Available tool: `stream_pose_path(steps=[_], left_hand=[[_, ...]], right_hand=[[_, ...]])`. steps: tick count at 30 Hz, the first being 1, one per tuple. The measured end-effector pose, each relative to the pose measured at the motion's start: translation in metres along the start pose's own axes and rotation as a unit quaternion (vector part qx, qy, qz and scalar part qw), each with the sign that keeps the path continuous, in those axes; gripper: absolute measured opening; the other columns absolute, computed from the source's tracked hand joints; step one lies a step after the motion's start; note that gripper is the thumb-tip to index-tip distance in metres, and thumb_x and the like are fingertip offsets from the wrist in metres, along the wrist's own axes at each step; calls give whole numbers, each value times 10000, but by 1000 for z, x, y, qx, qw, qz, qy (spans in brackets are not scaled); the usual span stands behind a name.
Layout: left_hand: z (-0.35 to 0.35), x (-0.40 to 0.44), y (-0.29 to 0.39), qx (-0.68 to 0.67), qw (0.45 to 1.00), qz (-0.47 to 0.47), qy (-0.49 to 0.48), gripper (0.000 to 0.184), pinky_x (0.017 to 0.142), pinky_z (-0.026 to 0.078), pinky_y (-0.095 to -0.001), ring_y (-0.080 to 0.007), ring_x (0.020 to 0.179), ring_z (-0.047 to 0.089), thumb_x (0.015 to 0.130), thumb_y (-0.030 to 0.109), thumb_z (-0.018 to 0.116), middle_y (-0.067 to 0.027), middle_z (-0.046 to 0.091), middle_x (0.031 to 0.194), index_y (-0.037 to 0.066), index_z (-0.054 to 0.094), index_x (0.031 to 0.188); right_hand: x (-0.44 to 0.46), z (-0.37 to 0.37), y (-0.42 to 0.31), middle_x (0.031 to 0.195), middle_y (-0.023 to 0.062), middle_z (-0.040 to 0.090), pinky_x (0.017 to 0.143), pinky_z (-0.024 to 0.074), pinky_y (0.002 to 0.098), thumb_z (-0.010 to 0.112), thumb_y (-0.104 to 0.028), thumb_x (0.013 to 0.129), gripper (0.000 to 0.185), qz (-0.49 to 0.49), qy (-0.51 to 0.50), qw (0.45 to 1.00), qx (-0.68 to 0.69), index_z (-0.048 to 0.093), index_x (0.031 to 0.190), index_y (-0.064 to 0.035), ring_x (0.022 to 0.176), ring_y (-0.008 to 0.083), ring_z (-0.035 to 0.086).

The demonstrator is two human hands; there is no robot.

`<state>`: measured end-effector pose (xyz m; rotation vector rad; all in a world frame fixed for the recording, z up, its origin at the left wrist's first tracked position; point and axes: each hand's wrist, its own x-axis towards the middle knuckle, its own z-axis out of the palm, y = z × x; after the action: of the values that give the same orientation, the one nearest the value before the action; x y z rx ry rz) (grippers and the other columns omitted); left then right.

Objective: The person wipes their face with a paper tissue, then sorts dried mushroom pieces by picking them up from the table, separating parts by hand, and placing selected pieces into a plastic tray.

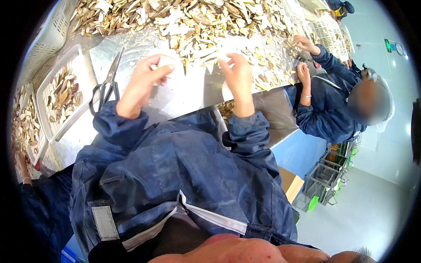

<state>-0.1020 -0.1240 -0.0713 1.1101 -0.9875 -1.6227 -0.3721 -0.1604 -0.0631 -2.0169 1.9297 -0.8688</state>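
Note:
My left hand (pixel 147 81) is closed over the metal table, its thumb pressed toward curled fingers. A pale mushroom slice (pixel 153 67) shows partly between them. To the right, my right hand (pixel 239 78) is at the near edge of a large heap of sliced mushrooms (pixel 193 28), thumb and forefinger apart and close to pale slices. Whether it touches any of them I cannot tell. Black-handled scissors (pixel 106 85) lie left of my left hand, blades pointing away from me. Beyond them stands a white tray (pixel 42 94) with brown mushroom slices in it.
Another tray of slices (pixel 30 118) sits at the far left, near a second person's hand (pixel 21 164). A white perforated basket (pixel 50 41) stands behind it. At right, a co-worker (pixel 333 92) handles slices at the same metal table (pixel 175 103). Crates (pixel 326 175) stand on the floor.

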Motion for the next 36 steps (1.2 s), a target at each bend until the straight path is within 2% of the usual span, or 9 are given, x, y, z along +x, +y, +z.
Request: stream_pose_path(steps=[6,10,16,20,23,26,28,31,36], left_hand=[[-92,-45,44,180,940,157,244,257,599,403,-204,-26,680,530,887,223,738,36,654,870,57,700,1079],[-210,-81,49,442,733,111,506,460,786,491,-273,-167,925,654,896,391,707,-100,695,1042,28,682,1178],[-253,-100,56,721,529,56,444,695,1090,317,-511,-337,1336,458,890,595,601,-150,511,1433,166,504,1428],[-206,-75,63,647,560,246,455,697,1129,258,-532,-331,1389,400,919,610,546,-156,484,1454,149,479,1438],[-135,-42,49,371,798,308,363,523,1054,408,-408,-284,1271,509,958,346,625,-158,566,1330,48,518,1374],[-38,-20,26,7,995,94,17,364,851,531,-345,-218,973,659,1017,204,503,-142,625,1176,17,491,1330],[15,-17,15,-195,974,-68,-88,340,840,539,-336,-208,990,660,1038,217,468,-133,647,1122,22,513,1313],[38,7,-19,-311,934,-123,-124,321,763,546,-291,-165,896,662,1043,241,466,-100,656,1022,33,546,1276],[26,16,-14,-202,957,-117,-175,266,522,471,-216,-101,635,584,1017,216,498,-48,617,832,59,574,1217]], right_hand=[[5,18,-21,942,168,654,739,518,417,766,-355,804,436,-13,-44,996,-82,674,1041,-1,844,327,650],[2,19,-9,837,126,686,684,525,365,794,-243,781,339,44,-39,997,54,666,965,12,754,262,658],[1,5,9,859,35,674,668,500,250,761,-62,819,176,131,-114,928,330,647,927,17,757,104,606],[-12,-6,0,882,67,659,699,514,290,757,-22,786,177,-27,-23,971,236,633,911,-3,768,150,616],[-16,-9,-18,877,87,632,712,513,313,749,2,761,185,-151,33,972,178,613,884,-19,774,189,616],[-22,-8,-38,854,94,607,710,498,317,743,8,757,182,-173,31,968,181,595,857,-26,773,210,609],[-30,-4,-47,856,92,608,711,495,314,755,-7,758,188,-130,-3,968,214,602,867,-23,782,208,611],[-32,-6,-51,851,100,626,717,508,308,755,-93,811,185,-114,-92,957,251,640,930,-10,781,209,627],[14,11,-9,941,136,655,775,518,383,711,-75,805,246,-80,-27,993,88,683,1041,-14,901,304,647]])
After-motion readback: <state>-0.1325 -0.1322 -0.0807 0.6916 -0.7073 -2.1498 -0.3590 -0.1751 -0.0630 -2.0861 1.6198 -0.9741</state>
